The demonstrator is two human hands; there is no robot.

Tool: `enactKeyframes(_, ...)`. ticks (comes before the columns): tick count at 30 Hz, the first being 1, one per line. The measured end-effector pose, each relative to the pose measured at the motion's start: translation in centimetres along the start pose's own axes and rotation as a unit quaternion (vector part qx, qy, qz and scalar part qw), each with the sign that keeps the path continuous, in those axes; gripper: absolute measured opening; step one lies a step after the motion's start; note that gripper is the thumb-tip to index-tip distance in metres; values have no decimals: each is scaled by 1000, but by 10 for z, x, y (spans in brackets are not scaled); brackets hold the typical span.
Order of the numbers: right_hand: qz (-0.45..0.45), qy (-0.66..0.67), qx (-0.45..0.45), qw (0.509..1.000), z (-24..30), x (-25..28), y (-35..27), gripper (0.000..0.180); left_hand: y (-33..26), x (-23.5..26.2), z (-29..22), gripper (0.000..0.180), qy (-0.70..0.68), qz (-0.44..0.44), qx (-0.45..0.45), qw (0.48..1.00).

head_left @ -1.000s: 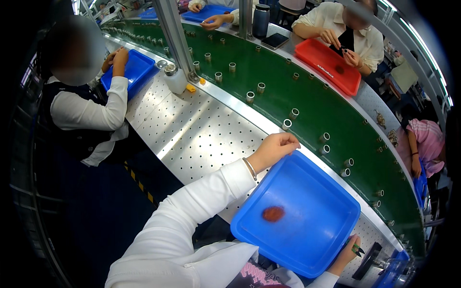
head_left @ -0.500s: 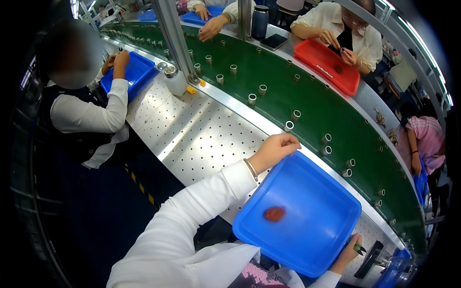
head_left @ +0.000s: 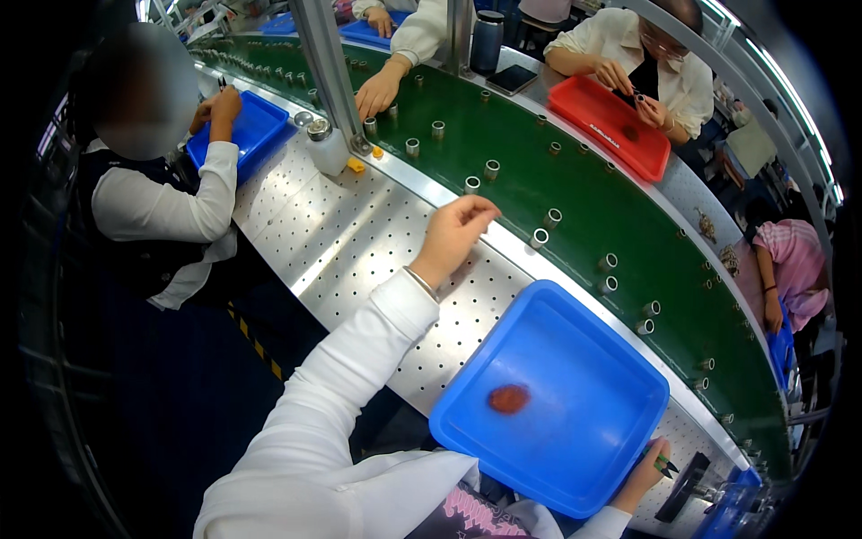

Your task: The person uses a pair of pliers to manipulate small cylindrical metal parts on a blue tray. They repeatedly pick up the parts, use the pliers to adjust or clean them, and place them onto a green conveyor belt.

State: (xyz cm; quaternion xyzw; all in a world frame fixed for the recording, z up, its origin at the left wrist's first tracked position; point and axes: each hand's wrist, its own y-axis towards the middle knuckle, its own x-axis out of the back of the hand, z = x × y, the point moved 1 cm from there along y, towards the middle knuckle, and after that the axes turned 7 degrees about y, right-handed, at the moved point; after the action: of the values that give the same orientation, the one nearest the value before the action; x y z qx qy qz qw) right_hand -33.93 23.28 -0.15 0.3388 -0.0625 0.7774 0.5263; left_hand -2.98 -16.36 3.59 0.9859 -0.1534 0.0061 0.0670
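My left hand [head_left: 453, 235] hovers over the belt's metal rim, left of the blue tray [head_left: 575, 350]. Its fingers are curled together; what they hold, if anything, is hidden. Just beyond the fingertips a small metal ring-shaped cylinder [head_left: 471, 185] stands upright on the green belt [head_left: 516, 175], apart from the hand. At the tray's right side my right hand [head_left: 645, 469] is closed around tweezers [head_left: 666, 466] with green on the handle and two dark tips. A reddish-brown patch [head_left: 509, 399] lies on the tray's floor.
Several more cylinders [head_left: 552, 217] stand along the belt. A metal post [head_left: 328, 72] rises beside a white pump bottle [head_left: 327, 148]. Co-workers sit at a blue tray [head_left: 249, 135] on the left and a red tray [head_left: 602, 126] across. A black holder [head_left: 682, 488] stands at the right.
My left hand has moved left along the belt's edge, away from the blue tray's corner. My right hand keeps its place with the tweezers. Across the belt, a co-worker's hand has reached down to the belt.
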Motion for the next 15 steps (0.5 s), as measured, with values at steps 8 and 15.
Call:
enactKeyframes(8,-1,35,-1,999,6,-3,-1,37,24,71,25,14,169,-124,-44,977)
enactKeyframes(15,-10,11,-35,999,-4,-1,-1,37,131,133,-17,12,701,-51,-196,684)
